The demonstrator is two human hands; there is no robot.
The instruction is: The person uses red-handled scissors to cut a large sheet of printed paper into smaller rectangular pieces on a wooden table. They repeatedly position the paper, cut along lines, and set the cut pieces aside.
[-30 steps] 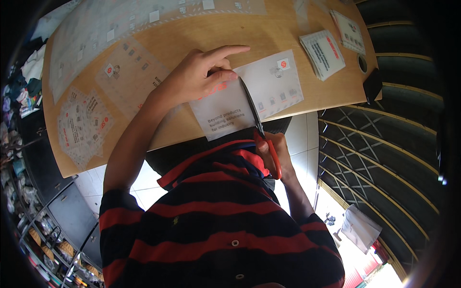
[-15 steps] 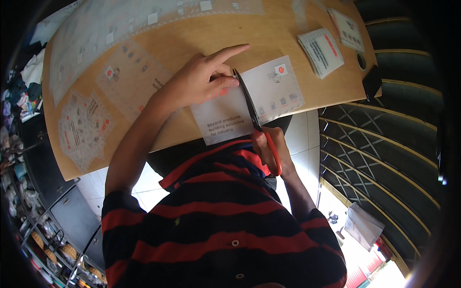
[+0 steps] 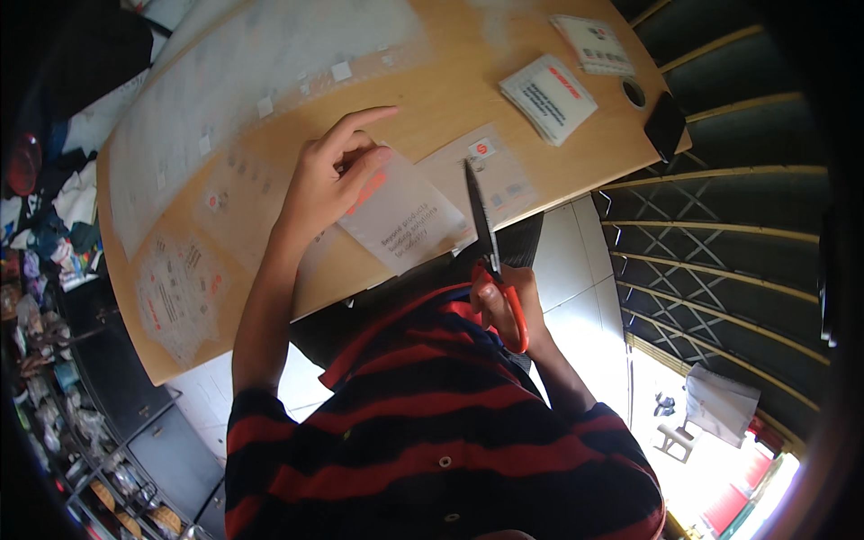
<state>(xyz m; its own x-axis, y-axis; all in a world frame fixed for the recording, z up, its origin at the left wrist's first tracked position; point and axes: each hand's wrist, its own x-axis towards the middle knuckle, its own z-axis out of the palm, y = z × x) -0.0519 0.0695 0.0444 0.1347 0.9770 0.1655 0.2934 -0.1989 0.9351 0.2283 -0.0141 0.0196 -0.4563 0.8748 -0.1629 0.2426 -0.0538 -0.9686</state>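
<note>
My left hand (image 3: pixel 324 180) pinches the upper edge of a translucent printed card (image 3: pixel 405 211) between thumb and bent fingers. Its index finger points outward over the table. In my right hand (image 3: pixel 517 292) are red-handled scissors (image 3: pixel 483 220), blades pointing away from me near the table's front edge. The blades look nearly closed. Just beyond and beside them lies another printed piece (image 3: pixel 463 157) with a small red-and-white square mark. A gap shows between this piece and the held card, though their lower ends are partly hidden near the scissors.
Stacked cards (image 3: pixel 547 99) and a second stack (image 3: pixel 594 45) lie at the far right, near a black phone-like object (image 3: pixel 666 126) and a round table hole (image 3: pixel 633 93). Large translucent sheets (image 3: pixel 243 81) cover the far left. Fanned cut cards (image 3: pixel 180 297) sit at the near left.
The held card has come apart from the piece on its right and moved left with my left hand. The scissors stay in my right hand, and the view has shifted.
</note>
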